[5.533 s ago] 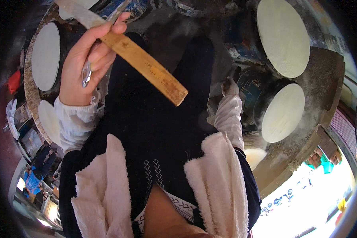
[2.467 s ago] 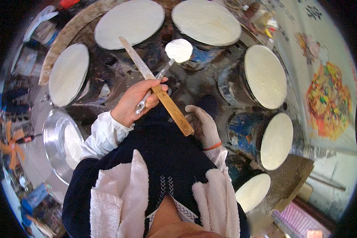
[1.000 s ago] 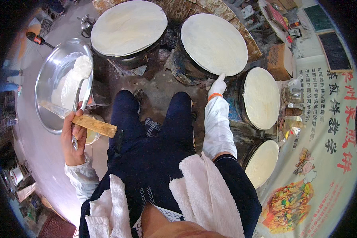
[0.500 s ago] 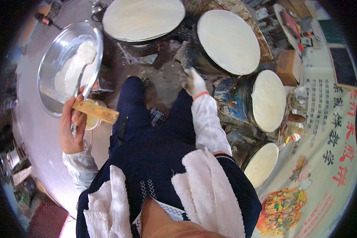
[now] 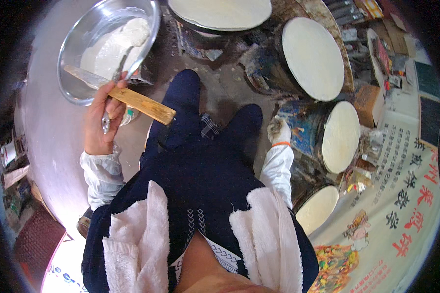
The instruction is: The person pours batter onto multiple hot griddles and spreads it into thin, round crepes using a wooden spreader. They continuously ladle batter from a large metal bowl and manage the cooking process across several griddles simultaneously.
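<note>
My left hand [image 5: 104, 110] is closed around a flat wooden scraper [image 5: 144, 104] and a metal spoon [image 5: 106, 122]. The far end of the scraper is smeared white and reaches over a big steel bowl [image 5: 59, 73]. In that bowl lies thick white batter [image 5: 134, 34], with the spoon's head in it. My right hand [image 5: 278, 131] wears a white glove with dirty fingertips. Its fingers are curled against the side of a blue, soot-stained drum stove [image 5: 303, 122]; whatever they hold is hidden. A round pale flatbread [image 5: 341, 136] covers that stove's top.
More round flatbreads lie on stoves at the far middle [image 5: 220, 12], far right [image 5: 313, 58] and near right [image 5: 318, 210]. Behind them stand a cardboard box [image 5: 369, 105] and a printed banner [image 5: 391, 215]. My knees [image 5: 183, 93] are between bowl and stoves.
My right hand has moved nearer to me, from beside the far-right stove to the blue stove. The left hand still holds scraper and spoon. The whole view has shifted.
</note>
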`<state>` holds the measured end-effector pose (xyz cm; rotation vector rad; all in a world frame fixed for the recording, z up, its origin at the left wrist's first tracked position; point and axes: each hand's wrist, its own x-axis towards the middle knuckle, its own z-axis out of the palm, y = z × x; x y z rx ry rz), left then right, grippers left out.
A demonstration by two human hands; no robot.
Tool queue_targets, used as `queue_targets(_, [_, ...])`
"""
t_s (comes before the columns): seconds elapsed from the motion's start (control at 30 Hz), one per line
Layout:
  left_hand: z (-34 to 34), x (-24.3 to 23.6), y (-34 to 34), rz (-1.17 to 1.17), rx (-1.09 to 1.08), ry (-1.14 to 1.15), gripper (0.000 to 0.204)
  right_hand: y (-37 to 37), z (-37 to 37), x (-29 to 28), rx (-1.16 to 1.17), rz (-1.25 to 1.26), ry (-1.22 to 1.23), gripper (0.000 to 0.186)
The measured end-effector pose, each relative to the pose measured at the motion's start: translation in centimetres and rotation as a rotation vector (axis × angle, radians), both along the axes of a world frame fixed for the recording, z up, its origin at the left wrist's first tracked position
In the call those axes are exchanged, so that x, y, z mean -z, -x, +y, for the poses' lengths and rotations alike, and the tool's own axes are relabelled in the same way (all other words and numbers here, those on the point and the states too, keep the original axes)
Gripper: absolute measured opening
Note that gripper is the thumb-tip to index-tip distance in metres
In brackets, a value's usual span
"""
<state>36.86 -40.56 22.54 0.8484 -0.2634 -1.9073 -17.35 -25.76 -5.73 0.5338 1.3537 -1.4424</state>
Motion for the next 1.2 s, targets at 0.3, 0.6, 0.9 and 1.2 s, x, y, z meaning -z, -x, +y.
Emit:
queue_targets(0.3, [-0.5, 0.3, -1.5, -0.043, -0.080, 0.009, 0.039, -13.0, -13.4, -6.8, -0.546, 0.193, 0.127, 0.022])
queue_targets(0.6, [-1.6, 0.6, -2.2, -0.065, -0.128, -0.021, 0.042, -19.1, -29.1, -15.6, -1.207, 1.607, 0.144, 0.072])
queue_targets(0.9, [-3.0, 0.3, -2.4, -0.049, -0.140, -0.030, 0.042, -15.5, -36.8, -11.7, -1.396, 2.186, 0.474, 0.026])
queue_targets(1.2, [-3.8, 1.2, -2.7, -0.045, -0.123, -0.049, 0.042, -18.6, -36.9, -14.1, -0.922, 2.493, 0.438, 0.024])
